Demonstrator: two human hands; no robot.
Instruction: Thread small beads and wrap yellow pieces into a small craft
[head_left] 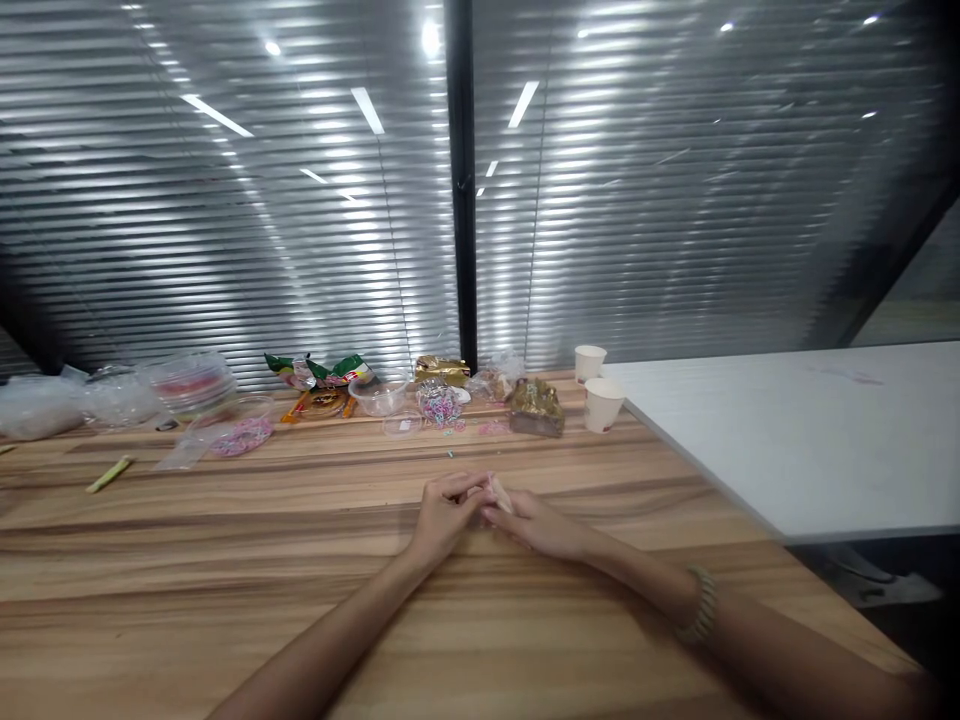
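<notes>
My left hand (442, 515) and my right hand (536, 525) meet over the middle of the wooden table (375, 620). Between their fingers is a small pale pinkish piece (499, 494), too small and partly covered to name. The left thumb and fingers close on its left side, while the right fingers wrap its lower right. Beyond the hands lie small pink and green bits (452, 430), next to a clear bag of colourful pieces (439, 402).
Along the back stand two paper cups (602, 405), a gold foil package (537, 408), a clear plastic bowl (379, 398) and green snack wrappers (319, 372). Stacked plastic lids (191, 385) and a yellow-green stick (109, 475) are at left. A white table (810, 440) adjoins on the right.
</notes>
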